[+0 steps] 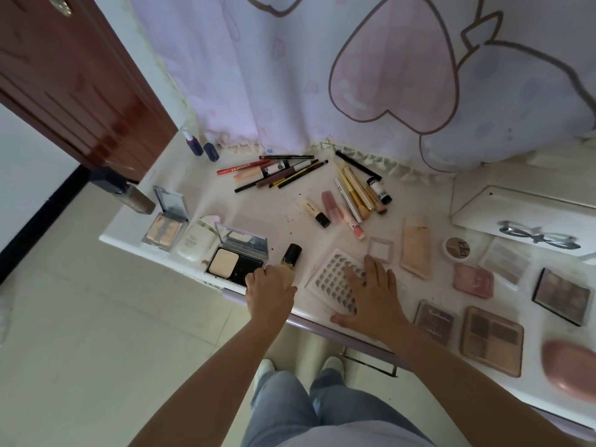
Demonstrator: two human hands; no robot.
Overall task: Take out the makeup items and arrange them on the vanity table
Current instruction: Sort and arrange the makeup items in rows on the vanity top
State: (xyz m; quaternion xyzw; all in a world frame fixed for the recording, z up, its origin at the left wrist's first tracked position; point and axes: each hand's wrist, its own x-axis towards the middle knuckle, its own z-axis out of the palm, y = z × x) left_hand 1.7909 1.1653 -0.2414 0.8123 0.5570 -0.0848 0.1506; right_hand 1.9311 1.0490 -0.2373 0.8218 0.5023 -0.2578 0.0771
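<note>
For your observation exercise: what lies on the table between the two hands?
Head view: only bare tabletop lies between the left hand, gripping the foundation bottle, and the right hand.

L hand [269, 290] curled, gripping; R hand [371, 291] flat, fingers spread, both arms outstretched.

A home bedroom: a white vanity table [135, 235] strewn with makeup, a heart-print curtain [322, 75], a wooden door [64, 85].

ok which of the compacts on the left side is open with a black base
The black powder compact just left of the left hand, lid up, pale powder pan inside. The silver compact farther left is also open, but its base is clear with peach powder.
</note>
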